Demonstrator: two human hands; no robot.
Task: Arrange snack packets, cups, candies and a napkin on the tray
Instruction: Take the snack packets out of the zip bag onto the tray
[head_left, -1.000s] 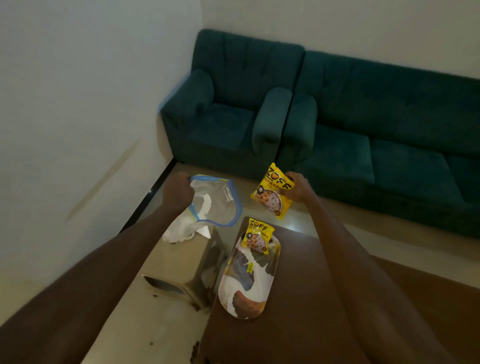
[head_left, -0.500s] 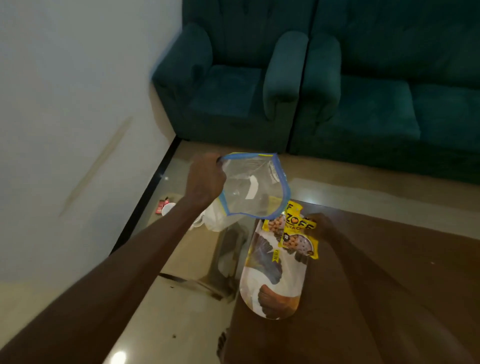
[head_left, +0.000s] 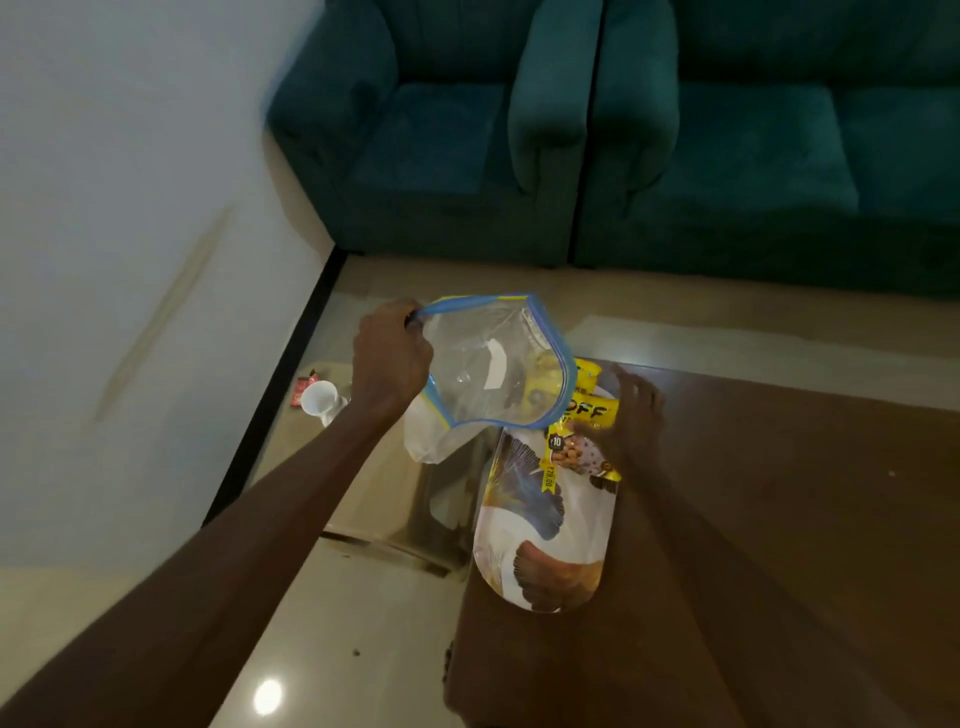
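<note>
An oval patterned tray (head_left: 545, 540) lies on the left end of a brown table (head_left: 779, 519). A yellow snack packet (head_left: 574, 454) rests on the tray's far end, and my right hand (head_left: 636, 415) grips its right side. A second yellow packet (head_left: 587, 371) lies just beyond it, partly hidden. My left hand (head_left: 392, 364) holds a clear zip bag (head_left: 488, 364) with a blue rim, mouth open, above the tray's far end. White material (head_left: 423, 441) hangs below the bag. A white cup (head_left: 318, 397) and a red candy (head_left: 300, 389) lie on the floor at left.
A green armchair (head_left: 431, 156) and a green sofa (head_left: 753, 156) stand beyond the table. A white wall (head_left: 130, 208) runs along the left. The glossy floor (head_left: 337, 623) lies left of the table edge.
My right hand has brought the second yellow packet down from the air onto the tray's far end. My left hand with the bag has shifted right, over the tray. The camera has tilted down.
</note>
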